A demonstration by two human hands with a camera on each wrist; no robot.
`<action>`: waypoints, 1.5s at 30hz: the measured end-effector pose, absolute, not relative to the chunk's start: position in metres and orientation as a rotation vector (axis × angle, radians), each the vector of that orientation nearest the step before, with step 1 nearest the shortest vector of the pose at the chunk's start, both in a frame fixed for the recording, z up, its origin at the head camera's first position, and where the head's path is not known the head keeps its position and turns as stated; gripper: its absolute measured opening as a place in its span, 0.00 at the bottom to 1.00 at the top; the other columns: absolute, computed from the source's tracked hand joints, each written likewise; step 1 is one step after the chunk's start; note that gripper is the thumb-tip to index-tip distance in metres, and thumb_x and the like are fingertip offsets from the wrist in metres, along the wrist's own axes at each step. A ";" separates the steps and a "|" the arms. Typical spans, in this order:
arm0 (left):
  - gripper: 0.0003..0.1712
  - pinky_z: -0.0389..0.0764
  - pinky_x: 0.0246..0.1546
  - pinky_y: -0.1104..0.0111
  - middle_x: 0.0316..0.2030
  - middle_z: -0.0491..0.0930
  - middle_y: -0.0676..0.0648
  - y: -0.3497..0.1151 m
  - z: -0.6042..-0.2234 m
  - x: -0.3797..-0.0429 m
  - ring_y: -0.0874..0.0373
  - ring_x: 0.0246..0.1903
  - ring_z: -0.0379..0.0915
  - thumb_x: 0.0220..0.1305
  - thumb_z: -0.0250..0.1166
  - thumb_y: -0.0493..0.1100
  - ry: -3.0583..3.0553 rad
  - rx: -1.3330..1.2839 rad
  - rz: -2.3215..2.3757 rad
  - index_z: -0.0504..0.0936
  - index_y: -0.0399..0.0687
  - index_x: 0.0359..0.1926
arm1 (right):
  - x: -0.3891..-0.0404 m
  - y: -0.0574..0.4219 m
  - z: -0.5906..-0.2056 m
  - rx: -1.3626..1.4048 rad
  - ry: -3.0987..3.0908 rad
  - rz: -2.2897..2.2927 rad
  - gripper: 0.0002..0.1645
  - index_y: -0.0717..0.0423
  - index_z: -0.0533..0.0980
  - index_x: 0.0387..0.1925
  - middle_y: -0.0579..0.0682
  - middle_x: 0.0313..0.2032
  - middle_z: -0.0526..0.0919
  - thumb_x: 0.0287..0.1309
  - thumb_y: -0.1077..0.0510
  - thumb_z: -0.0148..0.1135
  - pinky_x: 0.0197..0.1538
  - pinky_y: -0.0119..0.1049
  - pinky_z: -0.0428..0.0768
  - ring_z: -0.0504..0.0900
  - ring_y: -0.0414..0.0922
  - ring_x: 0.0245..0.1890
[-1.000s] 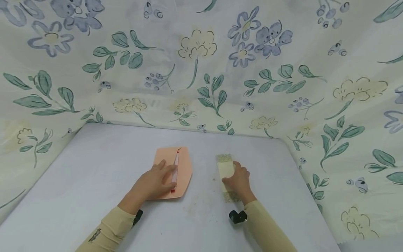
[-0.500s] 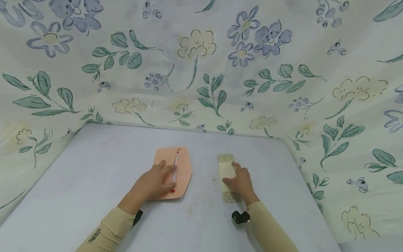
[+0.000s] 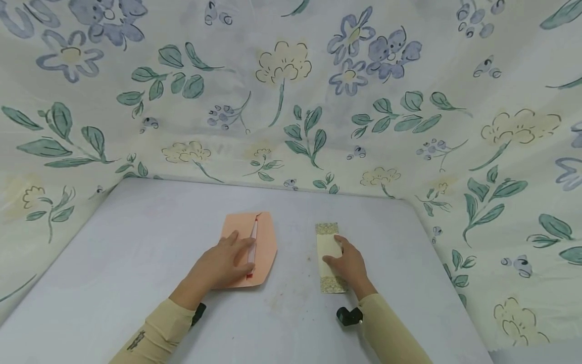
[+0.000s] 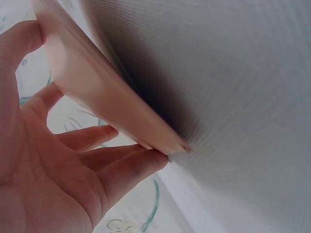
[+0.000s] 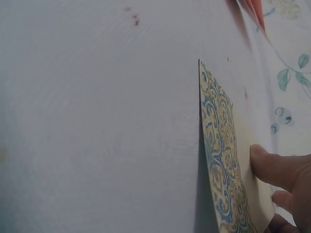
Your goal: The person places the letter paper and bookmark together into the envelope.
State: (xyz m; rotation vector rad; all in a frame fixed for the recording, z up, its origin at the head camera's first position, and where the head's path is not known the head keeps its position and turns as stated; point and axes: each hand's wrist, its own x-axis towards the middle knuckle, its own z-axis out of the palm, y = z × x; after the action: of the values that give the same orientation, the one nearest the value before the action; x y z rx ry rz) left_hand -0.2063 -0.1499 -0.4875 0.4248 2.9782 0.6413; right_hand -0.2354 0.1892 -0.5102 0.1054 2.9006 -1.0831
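Note:
A peach paper envelope (image 3: 267,247) lies left of the table's middle in the head view, a narrow gap down its front showing white with red at both ends. My left hand (image 3: 223,263) rests on it, fingers spread; in the left wrist view its fingertips (image 4: 150,160) touch the envelope (image 4: 107,92). To the right is a cream paper strip (image 3: 326,247) with a patterned band at each end. My right hand (image 3: 352,263) holds its right side. The right wrist view shows the thumb (image 5: 272,165) on the strip's face (image 5: 221,145); the other fingers are partly hidden.
Both items are on a white table (image 3: 291,323) with faint brownish marks between them. A floral cloth (image 3: 291,101) rises behind and at the sides. A black wrist device (image 3: 349,316) sits by the right sleeve.
My right hand and the strip have shifted slightly to the right, and the strip has turned a little straighter. My left hand and the envelope stay in place.

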 end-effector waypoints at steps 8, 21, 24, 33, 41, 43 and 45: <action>0.38 0.69 0.59 0.35 0.73 0.60 0.28 -0.150 -0.488 -0.207 0.22 0.67 0.58 0.65 0.66 0.58 2.986 0.420 0.618 0.71 0.53 0.72 | -0.237 0.193 -0.515 0.123 2.965 -1.110 0.32 0.56 0.73 0.68 0.54 0.39 0.80 0.63 0.57 0.69 0.35 0.38 0.72 0.73 0.45 0.31; 0.38 0.69 0.59 0.34 0.72 0.59 0.27 -0.151 -0.486 -0.207 0.21 0.67 0.58 0.64 0.66 0.58 2.984 0.417 0.635 0.71 0.52 0.72 | -0.238 0.194 -0.514 0.167 2.987 -1.169 0.25 0.54 0.76 0.66 0.55 0.43 0.84 0.68 0.59 0.61 0.33 0.37 0.73 0.78 0.45 0.33; 0.38 0.69 0.60 0.34 0.72 0.59 0.27 -0.150 -0.486 -0.207 0.21 0.67 0.58 0.64 0.66 0.57 2.981 0.419 0.639 0.71 0.52 0.72 | -0.237 0.194 -0.513 0.173 2.981 -1.191 0.25 0.54 0.76 0.66 0.56 0.43 0.84 0.68 0.59 0.61 0.34 0.36 0.74 0.79 0.46 0.34; 0.37 0.69 0.59 0.34 0.72 0.60 0.27 -0.151 -0.486 -0.206 0.21 0.67 0.58 0.64 0.67 0.57 2.981 0.423 0.648 0.72 0.52 0.72 | -0.236 0.193 -0.513 0.174 2.971 -1.257 0.25 0.54 0.75 0.67 0.55 0.42 0.82 0.69 0.59 0.60 0.31 0.35 0.72 0.77 0.44 0.32; 0.38 0.69 0.59 0.34 0.72 0.60 0.27 -0.151 -0.488 -0.207 0.21 0.67 0.58 0.64 0.67 0.58 2.979 0.433 0.650 0.72 0.52 0.72 | -0.236 0.192 -0.514 0.152 2.993 -1.293 0.24 0.56 0.76 0.65 0.56 0.41 0.81 0.69 0.61 0.60 0.31 0.35 0.72 0.76 0.44 0.30; 0.38 0.69 0.59 0.34 0.72 0.60 0.27 -0.151 -0.488 -0.207 0.21 0.67 0.58 0.64 0.67 0.58 2.981 0.437 0.654 0.72 0.52 0.72 | -0.236 0.192 -0.514 0.153 2.993 -1.300 0.24 0.56 0.76 0.66 0.55 0.41 0.81 0.69 0.61 0.60 0.31 0.35 0.71 0.76 0.43 0.30; 0.37 0.70 0.58 0.34 0.72 0.60 0.27 -0.151 -0.489 -0.208 0.21 0.67 0.58 0.64 0.67 0.58 2.983 0.443 0.654 0.72 0.52 0.72 | -0.237 0.191 -0.514 0.159 2.993 -1.303 0.24 0.55 0.76 0.66 0.55 0.41 0.81 0.70 0.61 0.60 0.30 0.34 0.71 0.75 0.42 0.29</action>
State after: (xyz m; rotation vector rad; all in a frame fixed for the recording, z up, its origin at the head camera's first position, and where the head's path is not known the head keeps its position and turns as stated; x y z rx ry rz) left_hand -0.2079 -0.1513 -0.4886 0.4425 2.9825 0.6536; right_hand -0.2368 0.1908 -0.5144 0.1594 2.9928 -1.3032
